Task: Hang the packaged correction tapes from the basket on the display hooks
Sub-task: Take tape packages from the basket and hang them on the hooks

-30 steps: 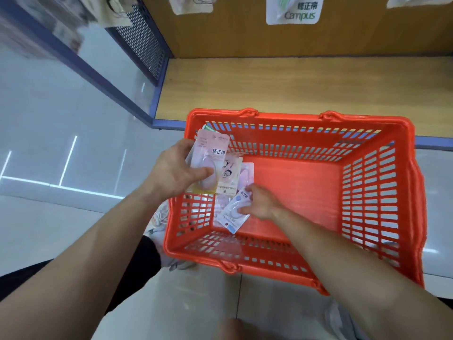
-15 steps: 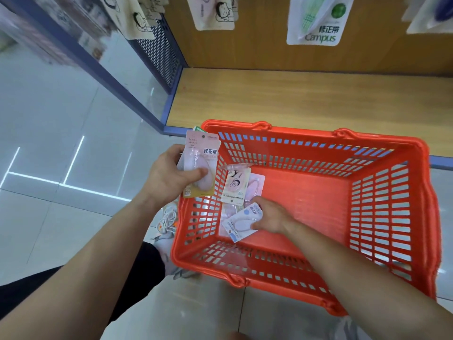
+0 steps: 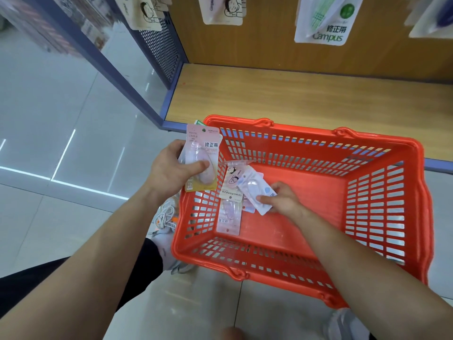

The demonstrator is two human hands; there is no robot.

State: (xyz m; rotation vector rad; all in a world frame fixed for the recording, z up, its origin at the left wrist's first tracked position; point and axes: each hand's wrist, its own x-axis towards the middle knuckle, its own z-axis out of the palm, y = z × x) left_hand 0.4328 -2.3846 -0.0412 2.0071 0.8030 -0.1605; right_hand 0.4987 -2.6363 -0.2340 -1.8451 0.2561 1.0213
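The basket [image 3: 306,133] sits on the floor [image 3: 61,217], right before the shelf ledge [image 3: 306,94]. Left hand [image 3: 169,170] grips the raised pack [image 3: 202,160] over the basket's far-left corner. Right hand [image 3: 282,200] pinches the inner pack [image 3: 257,192] inside, above the loose packs [image 3: 229,217] by the left wall.

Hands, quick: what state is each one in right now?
Left hand: gripping a pink correction tape pack at the basket's left rim.
Right hand: pinching a white-and-blue pack inside the basket.
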